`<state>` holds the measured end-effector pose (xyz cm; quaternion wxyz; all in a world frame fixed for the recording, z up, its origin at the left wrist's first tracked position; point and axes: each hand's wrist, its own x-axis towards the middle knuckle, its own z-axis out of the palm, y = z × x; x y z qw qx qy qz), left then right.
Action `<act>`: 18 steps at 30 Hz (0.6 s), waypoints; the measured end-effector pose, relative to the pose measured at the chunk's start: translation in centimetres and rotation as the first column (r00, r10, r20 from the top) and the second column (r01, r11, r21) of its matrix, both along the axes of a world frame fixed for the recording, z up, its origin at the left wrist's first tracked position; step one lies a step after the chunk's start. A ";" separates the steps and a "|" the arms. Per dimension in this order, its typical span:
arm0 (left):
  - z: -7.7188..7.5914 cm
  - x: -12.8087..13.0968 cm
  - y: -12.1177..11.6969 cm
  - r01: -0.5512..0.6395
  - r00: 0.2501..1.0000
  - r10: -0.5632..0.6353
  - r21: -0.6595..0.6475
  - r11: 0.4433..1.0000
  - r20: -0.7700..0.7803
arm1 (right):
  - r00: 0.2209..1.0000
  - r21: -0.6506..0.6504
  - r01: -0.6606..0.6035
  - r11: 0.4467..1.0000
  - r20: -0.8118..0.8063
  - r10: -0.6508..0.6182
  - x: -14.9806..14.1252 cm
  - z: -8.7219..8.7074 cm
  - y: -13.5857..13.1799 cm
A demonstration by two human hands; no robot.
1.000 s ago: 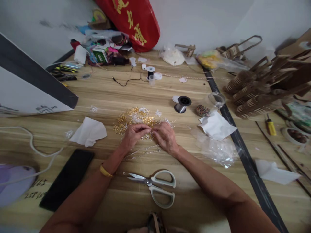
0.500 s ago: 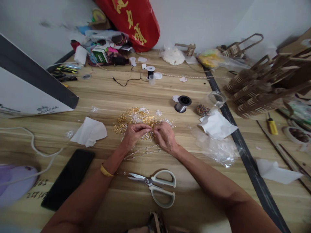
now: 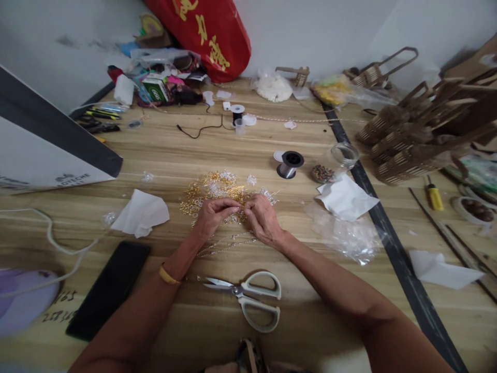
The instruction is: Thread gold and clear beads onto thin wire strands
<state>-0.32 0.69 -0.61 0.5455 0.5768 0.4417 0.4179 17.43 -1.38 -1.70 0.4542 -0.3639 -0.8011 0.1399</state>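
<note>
My left hand [image 3: 213,217] and my right hand [image 3: 264,219] meet fingertip to fingertip over a pile of small gold and silver jewelry findings [image 3: 190,206]. Thumb and forefinger are pinched together on each hand; whatever lies between them is too small to make out. Thin silver chains [image 3: 223,245] lie on the table just below the hands. Closer to me rests a pair of scissors [image 3: 237,291] with white handles, its blades slightly apart and pointing left. A little cluster of clear pieces [image 3: 251,180] sits behind my right hand.
A black phone [image 3: 108,290] and white paper [image 3: 142,213] lie to the left. On the right are a wire spool [image 3: 289,166], a tipped clear jar [image 3: 344,158] with beads [image 3: 323,173], crumpled plastic bags [image 3: 349,238] and brown woven baskets [image 3: 404,145]. A white box [image 3: 50,150] stands at the far left.
The view has shifted slightly, so the background sits a little further left. Both hands keep their pinch at nearly the same spot, with the right fingers drawn slightly closer together.
</note>
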 end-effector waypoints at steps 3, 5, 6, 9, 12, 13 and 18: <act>0.0 0.0 0.0 0.003 1.000 -0.003 -0.006 1.000 -0.004 | 1.000 0.000 0.008 1.000 0.002 -0.008 0.0 0.1 0.0; 0.0 0.0 0.0 0.007 1.000 -0.007 -0.010 1.000 -0.004 | 1.000 0.000 0.002 1.000 0.005 -0.002 -0.1 0.1 0.0; -0.1 0.0 0.0 0.007 1.000 -0.007 -0.009 1.000 -0.005 | 1.000 0.002 -0.003 1.000 0.006 0.003 -0.1 0.2 0.0; 0.0 -0.1 0.0 0.008 1.000 -0.008 0.008 1.000 -0.012 | 1.000 0.008 -0.010 1.000 0.017 0.009 0.0 0.1 0.1; 0.0 -0.1 0.0 0.028 0.999 -0.028 0.039 0.999 -0.015 | 1.000 0.010 -0.012 1.000 0.027 0.012 0.0 0.0 0.1; 0.1 -0.1 -0.1 0.034 0.999 -0.034 0.049 0.998 -0.013 | 0.999 0.008 -0.013 1.000 0.029 0.013 0.0 0.0 0.1; 0.0 -0.1 -0.1 0.036 0.999 -0.037 0.094 0.995 0.009 | 1.000 0.009 -0.017 1.000 0.025 0.016 0.0 0.1 0.1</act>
